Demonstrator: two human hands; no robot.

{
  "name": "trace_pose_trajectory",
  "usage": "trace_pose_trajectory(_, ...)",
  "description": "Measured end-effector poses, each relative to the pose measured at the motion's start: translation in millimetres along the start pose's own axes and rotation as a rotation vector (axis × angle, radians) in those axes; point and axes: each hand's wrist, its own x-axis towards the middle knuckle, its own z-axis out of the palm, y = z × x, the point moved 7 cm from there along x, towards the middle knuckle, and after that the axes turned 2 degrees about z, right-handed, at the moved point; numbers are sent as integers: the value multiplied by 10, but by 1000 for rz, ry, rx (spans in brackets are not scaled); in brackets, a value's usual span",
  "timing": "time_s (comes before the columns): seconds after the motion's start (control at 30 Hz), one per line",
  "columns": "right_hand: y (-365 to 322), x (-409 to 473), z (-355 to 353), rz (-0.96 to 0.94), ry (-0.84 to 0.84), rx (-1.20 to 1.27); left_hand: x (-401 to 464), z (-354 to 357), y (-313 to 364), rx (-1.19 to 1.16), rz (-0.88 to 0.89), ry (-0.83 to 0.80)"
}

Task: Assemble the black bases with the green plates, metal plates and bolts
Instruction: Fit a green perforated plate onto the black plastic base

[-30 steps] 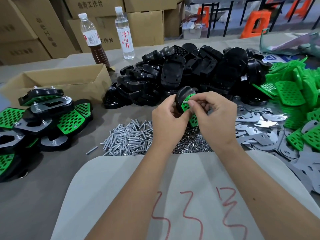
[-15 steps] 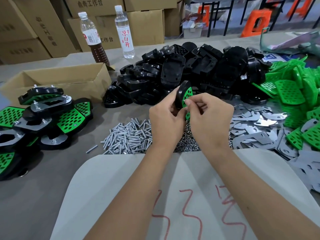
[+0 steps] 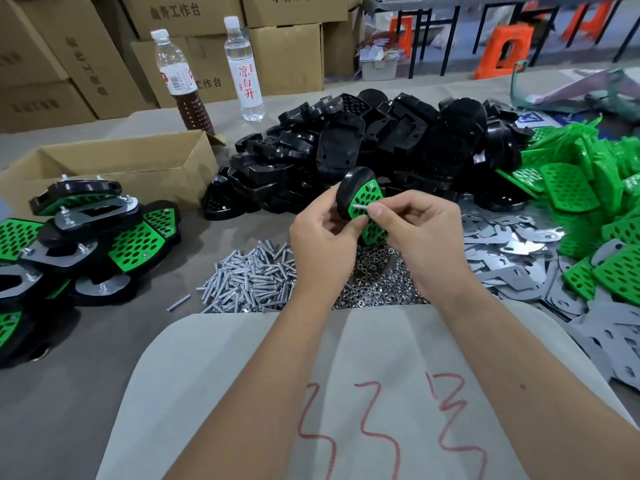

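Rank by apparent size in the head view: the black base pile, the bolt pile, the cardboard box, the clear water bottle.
1. black base pile
2. cardboard box, though it lies partly hidden
3. bolt pile
4. clear water bottle, smallest, yet also farthest away

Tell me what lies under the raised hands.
Nuts heaped on the table, bolts beside them. The left hand and right hand cover part of the heap.

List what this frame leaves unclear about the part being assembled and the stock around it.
- Bolt, head view: pinched by the right hand against the green plate; too small to tell whether it has entered a hole.
- Black base, head view: its near side is covered by the left hand.
- Nuts pile, head view: partly hidden behind both hands.
- Finished assemblies, head view: cut off by the left edge.
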Motion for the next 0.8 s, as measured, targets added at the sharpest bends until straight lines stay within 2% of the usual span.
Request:
trace_pose_trajectory(0.13, -44, 8, -92, -59, 87, -99, -3, 38, 3, -36, 8, -50)
trace_pose_trajectory(0.27, -64, -13, -78, -67, 89, -273, -14, 58, -5, -102, -1, -90)
trace_pose_trajectory(0.47, -78, 2, 53, 22, -150, 17, -36, 105, 18, -200, -47, -160)
trace_pose_trajectory(0.6, -83, -4, 32, 45, -120, 55, -64, 125, 87, -254, -49, -208)
trace_pose_trajectory(0.8, -120, -26, 6, 3, -33, -79, -76, 132, 128, -240, -25, -209)
